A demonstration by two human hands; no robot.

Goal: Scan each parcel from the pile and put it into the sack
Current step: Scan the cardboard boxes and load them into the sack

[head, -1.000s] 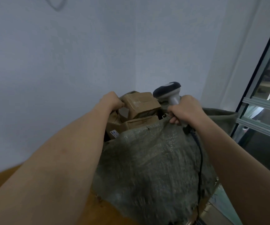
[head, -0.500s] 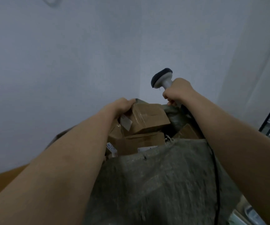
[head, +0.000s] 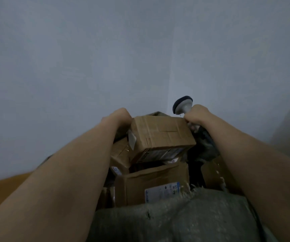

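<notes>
The left hand (head: 117, 116) grips the far left corner of a box (head: 160, 135) atop the full sack (head: 175, 219); the right hand (head: 195, 115) clasps the scanner (head: 182, 103). Best press the box down level (it sits tilted).

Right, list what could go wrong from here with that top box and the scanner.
The top box sits tilted on the boxes already in the sack, with only the left hand at its far corner; it may slide off.
The right hand grips the scanner close by the box, so the scanner could knock it.
</notes>
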